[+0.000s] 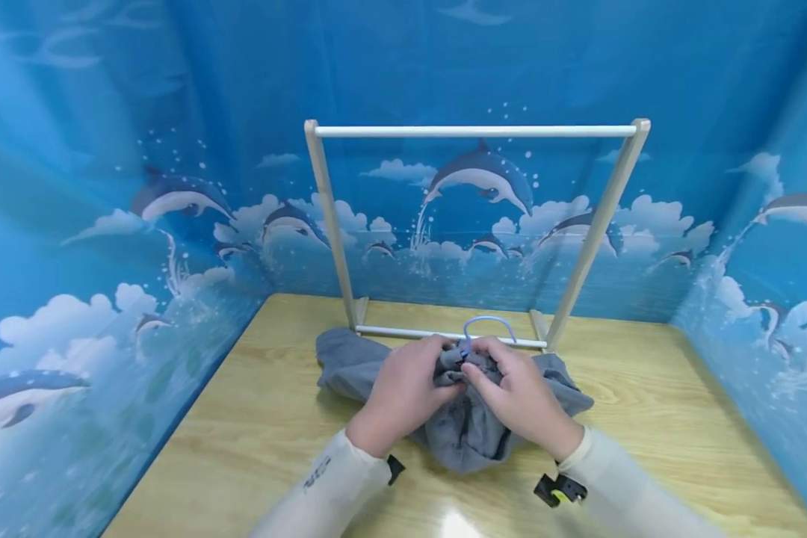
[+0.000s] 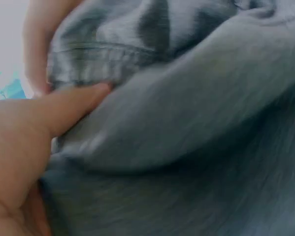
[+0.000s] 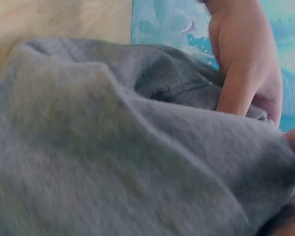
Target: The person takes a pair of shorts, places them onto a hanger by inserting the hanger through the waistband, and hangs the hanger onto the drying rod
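Observation:
A crumpled grey garment [image 1: 467, 433] lies on the table in front of the rack, bunched up in the middle between both hands. From the bunched part rises the lavender hook of a hanger [image 1: 489, 319]; the rest of the hanger is hidden by cloth. My left hand [image 1: 406, 385] grips the garment left of the hook, and the left wrist view shows its thumb [image 2: 83, 101] pressed on a stitched, gathered edge. On the other side, my right hand [image 1: 521, 388] pinches the cloth just below the hook, thumb pointing towards the left hand.
A rack [image 1: 474, 131] with a white top bar and pale wooden side posts stands behind the garment, its lower white bar [image 1: 410, 332] close to the hook. The wood-grain table [image 1: 222, 426] is bounded by blue dolphin-print curtains [image 1: 390, 67] at the back and sides.

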Demonstrator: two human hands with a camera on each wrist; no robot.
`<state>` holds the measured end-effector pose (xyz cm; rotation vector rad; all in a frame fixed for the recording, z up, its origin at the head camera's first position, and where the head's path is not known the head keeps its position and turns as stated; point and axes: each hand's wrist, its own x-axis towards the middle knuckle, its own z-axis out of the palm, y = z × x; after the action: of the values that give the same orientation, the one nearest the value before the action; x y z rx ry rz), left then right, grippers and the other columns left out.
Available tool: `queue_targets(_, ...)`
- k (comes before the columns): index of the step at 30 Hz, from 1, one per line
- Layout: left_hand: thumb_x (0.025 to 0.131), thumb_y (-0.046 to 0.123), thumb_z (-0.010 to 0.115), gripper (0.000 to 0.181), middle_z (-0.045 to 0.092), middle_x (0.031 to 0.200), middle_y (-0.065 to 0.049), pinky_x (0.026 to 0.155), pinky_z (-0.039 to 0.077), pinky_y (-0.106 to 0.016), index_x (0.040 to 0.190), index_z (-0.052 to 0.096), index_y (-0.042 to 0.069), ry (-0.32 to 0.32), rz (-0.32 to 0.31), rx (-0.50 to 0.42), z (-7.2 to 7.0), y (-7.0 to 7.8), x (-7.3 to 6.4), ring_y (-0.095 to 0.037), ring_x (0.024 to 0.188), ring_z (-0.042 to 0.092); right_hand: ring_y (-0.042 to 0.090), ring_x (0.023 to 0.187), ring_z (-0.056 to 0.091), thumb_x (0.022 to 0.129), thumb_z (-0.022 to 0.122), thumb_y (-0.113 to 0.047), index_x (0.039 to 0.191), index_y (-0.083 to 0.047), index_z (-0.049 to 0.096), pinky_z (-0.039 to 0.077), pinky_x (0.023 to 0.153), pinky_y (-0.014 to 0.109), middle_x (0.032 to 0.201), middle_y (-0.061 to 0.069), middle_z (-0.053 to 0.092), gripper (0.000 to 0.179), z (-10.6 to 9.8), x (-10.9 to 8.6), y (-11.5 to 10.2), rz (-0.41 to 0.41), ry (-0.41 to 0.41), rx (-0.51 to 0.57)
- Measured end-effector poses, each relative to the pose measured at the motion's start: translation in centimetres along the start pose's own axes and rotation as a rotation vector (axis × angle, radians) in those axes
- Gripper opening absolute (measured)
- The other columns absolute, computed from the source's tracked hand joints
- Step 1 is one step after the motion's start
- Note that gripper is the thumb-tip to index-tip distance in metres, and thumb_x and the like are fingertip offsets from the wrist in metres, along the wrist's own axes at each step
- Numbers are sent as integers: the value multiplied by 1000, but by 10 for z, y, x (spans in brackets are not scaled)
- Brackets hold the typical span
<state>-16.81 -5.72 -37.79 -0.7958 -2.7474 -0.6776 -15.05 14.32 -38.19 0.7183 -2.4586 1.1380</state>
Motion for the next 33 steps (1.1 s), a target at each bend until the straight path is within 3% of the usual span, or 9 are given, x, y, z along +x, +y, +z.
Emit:
queue_targets(3,87,39,85,33,65,93,6,65,50,-28,103,64,19,109,26,43,4,-3,-1,-8,77,60,6,76,58,101,61,-4,129,-10,60,51,66,29,111,3,70,29,-2,-3,-5,35,-57,68)
queue_targets(8,86,35,85,35,54,79,9,55,38,-24,88,54,20,188,65,41,0,-11,-5,-6,63,46,7,73,55,106,51,-4,136,-12,57,49,66,29,129,9,67,32,-18,-7,0,96,-205,140)
queue_targets(10,86,37,85,36,52,78,9,55,38,-24,87,53,19,207,62,30,-2,-13,-5,-6,62,45,10,91,63,108,51,-11,135,-14,61,54,77,31,130,5,67,28,-27,-7,4,90,-235,98)
queue_targets(13,86,38,84,36,52,78,10,55,40,-24,87,53,19,214,51,-5,-5,-14,-6,-5,63,47,11,96,65,108,58,-17,125,-18,70,55,79,33,117,-4,71,22,-38,-7,11,55,-247,26)
queue_targets(19,85,34,85,33,61,88,7,67,54,-28,97,60,16,195,14,-69,-9,-12,-5,-8,77,62,5,67,53,104,65,-22,103,-25,74,47,59,26,82,-13,63,9,-40,-2,12,6,-307,4)
queue_targets(23,88,34,84,36,65,100,4,78,57,-32,111,63,15,156,14,-114,-12,-11,-1,-11,90,65,6,63,50,103,66,-20,97,-24,74,44,57,26,75,-12,58,11,-31,0,7,46,-244,70)
queue_targets(28,97,40,74,49,63,121,-1,95,50,-40,135,57,14,142,100,-177,-13,-11,1,-17,108,58,11,64,49,105,63,-19,94,-16,73,42,59,27,74,-3,58,14,-22,1,-1,175,-131,179)
queue_targets(30,99,42,70,54,57,133,-5,103,45,-46,141,53,13,179,133,-165,-13,-9,1,-22,121,52,11,67,51,105,64,-20,96,-12,73,43,62,27,76,-1,60,15,-21,2,-6,238,-78,205)
queue_targets(33,100,41,68,52,50,141,-10,108,40,-51,140,54,12,303,132,-120,-12,-5,-1,-28,130,45,11,72,55,105,64,-21,100,-4,72,46,66,25,82,3,65,19,-20,3,-13,332,25,271)
